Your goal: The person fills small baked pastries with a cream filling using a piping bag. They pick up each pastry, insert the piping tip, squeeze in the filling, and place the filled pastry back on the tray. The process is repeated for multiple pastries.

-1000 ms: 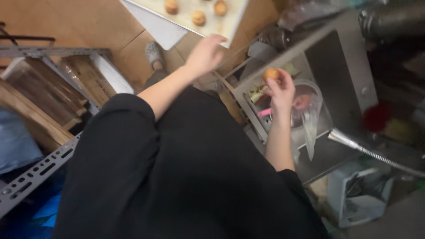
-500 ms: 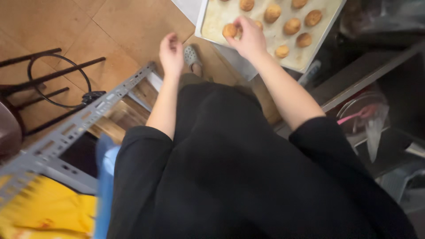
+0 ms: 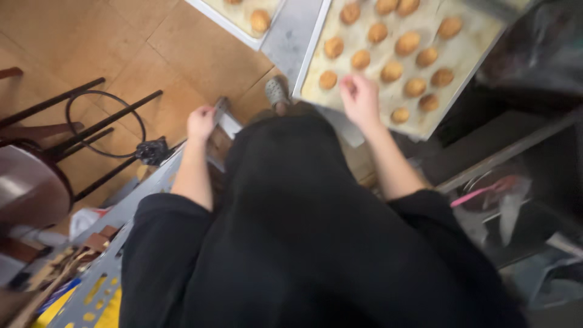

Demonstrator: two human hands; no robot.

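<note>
Looking straight down over my black top, frame is motion-blurred. My right hand (image 3: 359, 97) hovers over the near edge of the baking tray (image 3: 467, 54), fingers loosely spread and slightly curled, nothing clearly pinched; whether the fingertips touch the tray lining I cannot tell. The tray holds rows of small round golden pastries (image 3: 405, 44), spaced apart on a pale, stained lining; the nearest ones sit just beside the hand on both sides. My left hand (image 3: 201, 123) is lowered well apart from the tray, fingers curled together, resting on or just above the end of a grey perforated metal rail (image 3: 130, 209) that runs diagonally to lower left; actual grip unclear from blur. A second tray (image 3: 226, 23) with one visible pastry (image 3: 260, 20) lies at top, split from the first by a grey metal strip (image 3: 291, 33). A grey shoe (image 3: 277, 92) shows below that strip. Floor is light brown wood-look boards (image 3: 152, 48). Left: black metal stool legs with a ring (image 3: 103, 124), dark round seat (image 3: 30, 191). Right: dark machine or cabinet area, a pink stick-like tool (image 3: 483, 191) inside a clear bag. Lower left: yellow packaging (image 3: 112, 313), blurred, nothing readable.
</note>
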